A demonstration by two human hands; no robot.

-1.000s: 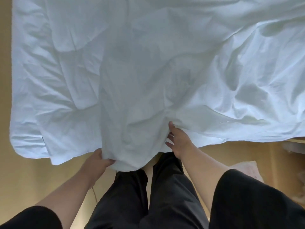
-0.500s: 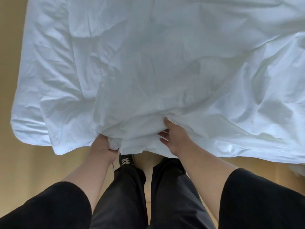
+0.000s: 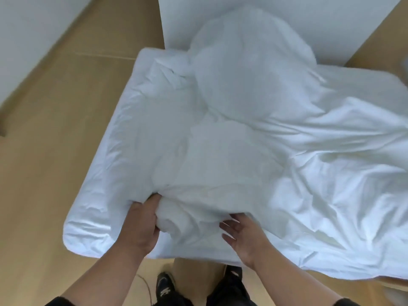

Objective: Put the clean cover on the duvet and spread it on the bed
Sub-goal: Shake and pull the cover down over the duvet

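Observation:
A white duvet in its white cover [image 3: 276, 151] lies rumpled across the bed [image 3: 92, 219], bunched toward the middle and right. My left hand [image 3: 143, 221] is closed on a rolled bunch of the duvet at the bed's near edge. To its right my right hand [image 3: 245, 235] rests palm down on the fabric, fingers spread and holding nothing. A puffed mound of the cover [image 3: 249, 60] rises at the far end.
A tan floor [image 3: 48, 151] runs along the bed's left side and under my feet [image 3: 164, 286]. White wall panels [image 3: 26, 29] stand at the far left and behind the bed. A thin cord [image 3: 145, 286] lies on the floor near my shoe.
The duvet edge that hung over the near side has been pushed up onto the bed. My right hand let go and now lies flat. The view has tilted up and now takes in the whole bed.

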